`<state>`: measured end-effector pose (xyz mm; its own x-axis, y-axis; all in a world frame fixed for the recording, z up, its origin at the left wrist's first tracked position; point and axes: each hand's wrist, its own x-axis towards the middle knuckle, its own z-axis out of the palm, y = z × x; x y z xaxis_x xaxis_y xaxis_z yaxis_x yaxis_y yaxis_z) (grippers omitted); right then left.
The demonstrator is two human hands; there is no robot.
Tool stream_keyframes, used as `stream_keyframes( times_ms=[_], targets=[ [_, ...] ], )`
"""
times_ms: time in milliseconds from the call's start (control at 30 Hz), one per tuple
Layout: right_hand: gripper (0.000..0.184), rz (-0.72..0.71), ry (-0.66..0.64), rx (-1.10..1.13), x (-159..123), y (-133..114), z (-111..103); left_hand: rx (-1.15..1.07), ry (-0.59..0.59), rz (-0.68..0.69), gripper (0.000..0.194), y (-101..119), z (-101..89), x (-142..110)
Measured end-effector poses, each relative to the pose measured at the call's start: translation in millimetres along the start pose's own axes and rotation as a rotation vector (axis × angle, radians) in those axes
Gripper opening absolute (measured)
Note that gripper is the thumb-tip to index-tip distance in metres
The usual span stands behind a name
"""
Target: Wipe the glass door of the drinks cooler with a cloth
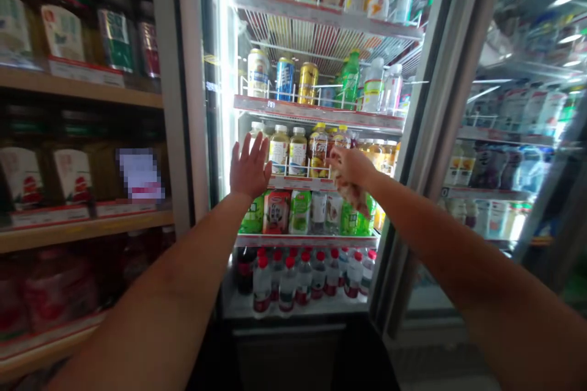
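Observation:
My left hand (250,170) is raised with its fingers spread at the left side of an upright drinks cooler, in front of the third shelf. It holds nothing; I cannot tell whether it touches the shelf. My right hand (353,166) is closed round a crumpled, brownish cloth (351,194) that hangs below the fingers. Behind that hand, yellow-capped bottles (318,149) of dark drink are partly covered. Between my hands stand white-capped bottles (298,151) with pale labels, behind a low wire guard. Green and red drink packs (276,211) line the shelf below.
Cans (307,83) and a green bottle (351,76) stand one shelf higher. Several red-capped bottles (287,284) fill the cooler floor. A metal door frame (424,153) bounds the right side. Wooden shelves (82,88) with large jars stand left.

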<state>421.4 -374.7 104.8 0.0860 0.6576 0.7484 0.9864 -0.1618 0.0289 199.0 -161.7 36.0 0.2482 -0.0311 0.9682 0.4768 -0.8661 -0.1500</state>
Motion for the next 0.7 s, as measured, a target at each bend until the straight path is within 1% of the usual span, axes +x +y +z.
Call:
stream_keyframes(
  times_ms=[33, 67, 100, 133, 167, 200, 233, 267, 300, 367, 400, 467, 533, 600, 700],
  targets=[
    [0.028, 0.102, 0.047, 0.05, 10, -1, -9, 0.009, 0.001, 0.0, 0.066, 0, -0.3, 0],
    [0.032, 0.208, 0.126, 0.104, 20, -1, -18, 0.013, 0.003, -0.001, 0.066, 0, -0.6, 0],
    [0.034, 0.303, 0.266, 0.135, 28, -1, -27, 0.013, 0.005, -0.001, 0.066, 1, -1.0, 0],
    [0.037, 0.341, 0.364, 0.129, 34, 0, -36, 0.011, 0.003, 0.001, 0.065, 1, -1.3, -1],
    [0.04, 0.342, 0.475, 0.116, 37, 1, -42, 0.011, 0.001, 0.001, 0.065, 1, -1.5, -1],
    [0.043, 0.281, 0.578, 0.086, 37, 2, -45, 0.01, -0.002, 0.001, 0.065, 1, -1.6, -1],
    [0.044, 0.192, 0.616, 0.046, 34, 4, -44, 0.011, -0.002, 0.002, 0.064, 1, -1.6, -1],
    [0.046, 0.085, 0.61, 0.0, 29, 6, -40, 0.012, -0.001, 0.003, 0.064, 1, -1.6, -1],
    [0.047, -0.019, 0.549, -0.048, 21, 7, -31, 0.011, -0.001, 0.005, 0.064, 1, -1.5, -1],
    [0.051, -0.175, 0.341, -0.135, 2, 10, -6, 0.002, -0.001, 0.001, 0.065, 0, -1.3, -1],
    [0.055, -0.194, 0.287, -0.161, -8, 11, 9, -0.006, -0.003, -0.002, 0.066, 0, -1.3, -1],
    [0.062, -0.172, 0.278, -0.179, -25, 13, 34, -0.021, -0.012, -0.005, 0.066, 0, -1.3, -1],
    [0.064, -0.142, 0.282, -0.185, -36, 15, 49, -0.032, -0.01, -0.004, 0.067, 0, -1.5, -1],
    [0.066, -0.153, 0.262, -0.199, -39, 17, 50, -0.033, -0.005, -0.01, 0.066, 1, -1.8, -1],
    [0.059, -0.214, 0.219, -0.227, -30, 21, 34, -0.024, -0.001, -0.013, 0.067, 1, -2.0, -1]
  ],
)
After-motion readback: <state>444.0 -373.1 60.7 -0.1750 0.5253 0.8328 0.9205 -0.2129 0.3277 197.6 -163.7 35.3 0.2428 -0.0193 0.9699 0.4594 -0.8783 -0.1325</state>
